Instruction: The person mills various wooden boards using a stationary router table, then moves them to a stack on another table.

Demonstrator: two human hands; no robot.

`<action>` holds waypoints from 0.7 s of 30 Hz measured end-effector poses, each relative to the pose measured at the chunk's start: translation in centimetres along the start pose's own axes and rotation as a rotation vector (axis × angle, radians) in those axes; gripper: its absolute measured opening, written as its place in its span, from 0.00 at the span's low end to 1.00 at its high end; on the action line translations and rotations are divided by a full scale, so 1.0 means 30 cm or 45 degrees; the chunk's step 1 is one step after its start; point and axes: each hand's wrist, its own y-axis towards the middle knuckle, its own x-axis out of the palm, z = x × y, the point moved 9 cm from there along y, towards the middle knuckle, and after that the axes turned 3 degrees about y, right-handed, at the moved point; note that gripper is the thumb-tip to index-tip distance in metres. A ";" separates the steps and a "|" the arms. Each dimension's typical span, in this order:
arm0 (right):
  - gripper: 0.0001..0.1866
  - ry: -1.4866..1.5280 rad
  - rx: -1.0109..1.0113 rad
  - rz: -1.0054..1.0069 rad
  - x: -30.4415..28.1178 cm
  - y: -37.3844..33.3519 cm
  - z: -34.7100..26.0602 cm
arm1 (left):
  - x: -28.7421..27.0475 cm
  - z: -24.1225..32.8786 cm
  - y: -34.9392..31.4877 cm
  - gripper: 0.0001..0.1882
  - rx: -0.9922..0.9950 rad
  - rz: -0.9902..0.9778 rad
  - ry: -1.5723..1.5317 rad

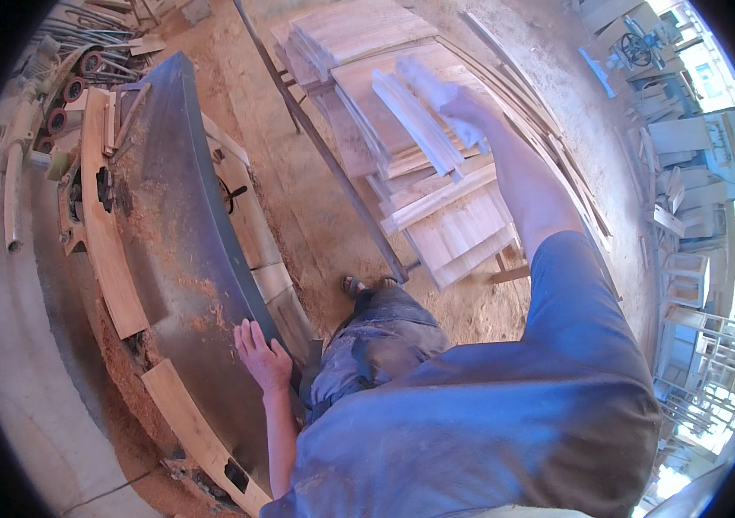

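Note:
My left hand (pixel 264 356) rests flat, fingers spread, near the front edge of a dark metal machine table (pixel 182 207) scattered with sawdust. Nothing is in it. Out to the far right, my right hand (pixel 468 109) reaches over a stack of boards and closes around a pale wooden strip (pixel 424 82), which looks washed out and slightly blurred. Beside that strip lie lighter narrow strips (pixel 415 125) on top of the stacked wooden boards (pixel 367 95). The fingertips of my right hand are hard to make out.
Along the machine table runs a wooden fence (pixel 113 250), with another wooden piece (pixel 195 423) nearer me. A metal rail (pixel 324 142) borders the board stack. Sawdust covers the floor (pixel 298 207). Wooden frames (pixel 687 276) and a machine with a handwheel (pixel 635 49) stand at right.

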 end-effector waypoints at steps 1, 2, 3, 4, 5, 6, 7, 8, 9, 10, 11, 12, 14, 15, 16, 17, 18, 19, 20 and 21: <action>0.38 -0.041 -0.021 -0.021 0.035 0.038 0.080 | 0.030 0.003 -0.019 0.28 0.041 -0.029 0.015; 0.37 -0.075 -0.050 -0.051 0.073 0.068 0.119 | 0.057 -0.006 -0.033 0.29 0.072 -0.057 0.043; 0.36 -0.050 -0.066 -0.014 0.089 0.077 0.119 | 0.073 -0.029 -0.045 0.28 0.093 -0.017 0.047; 0.35 -0.030 -0.071 0.019 0.103 0.065 0.126 | 0.093 -0.051 -0.062 0.27 0.119 0.011 0.047; 0.34 -0.010 -0.073 0.053 0.108 0.051 0.138 | 0.113 -0.073 -0.077 0.27 0.147 0.039 0.046; 0.34 0.026 -0.079 0.041 0.115 0.030 0.122 | 0.116 -0.092 -0.089 0.26 0.153 0.054 0.045; 0.33 0.062 -0.084 0.029 0.119 0.003 0.111 | 0.119 -0.110 -0.099 0.26 0.160 0.068 0.044; 0.32 0.093 -0.088 0.029 0.104 -0.022 0.101 | 0.128 -0.117 -0.095 0.25 0.172 0.089 0.035; 0.32 0.159 -0.056 0.024 0.093 -0.047 0.106 | 0.141 -0.123 -0.096 0.24 0.188 0.117 0.035; 0.32 0.229 -0.024 0.013 0.090 -0.075 0.121 | 0.144 -0.131 -0.104 0.24 0.203 0.142 0.042; 0.31 0.300 0.005 0.002 0.086 -0.092 0.135 | 0.146 -0.142 -0.111 0.24 0.216 0.168 0.049; 0.27 0.308 -0.005 0.110 0.069 -0.112 0.178 | 0.149 -0.140 -0.108 0.23 0.225 0.160 0.034; 0.21 0.317 -0.034 0.322 0.066 -0.134 0.277 | 0.152 -0.131 -0.101 0.22 0.235 0.145 0.006; 0.20 0.471 0.135 0.235 0.100 -0.136 0.312 | 0.153 -0.138 -0.103 0.22 0.227 0.134 -0.003; 0.19 0.622 0.304 0.146 0.142 -0.149 0.345 | 0.154 -0.144 -0.105 0.22 0.218 0.122 -0.013; 0.18 0.770 0.474 0.055 0.188 -0.171 0.374 | 0.155 -0.149 -0.108 0.21 0.208 0.111 -0.023; 0.17 0.992 0.536 0.050 0.222 -0.196 0.382 | 0.150 -0.151 -0.111 0.22 0.215 0.126 -0.017; 0.16 1.212 0.589 0.045 0.262 -0.216 0.391 | 0.137 -0.145 -0.109 0.23 0.217 0.146 -0.012; 0.15 1.432 0.642 0.038 0.298 -0.226 0.395 | 0.127 -0.140 -0.110 0.24 0.219 0.166 -0.007; 0.15 1.449 0.612 0.003 0.309 -0.224 0.413 | 0.127 -0.136 -0.108 0.24 0.213 0.160 -0.018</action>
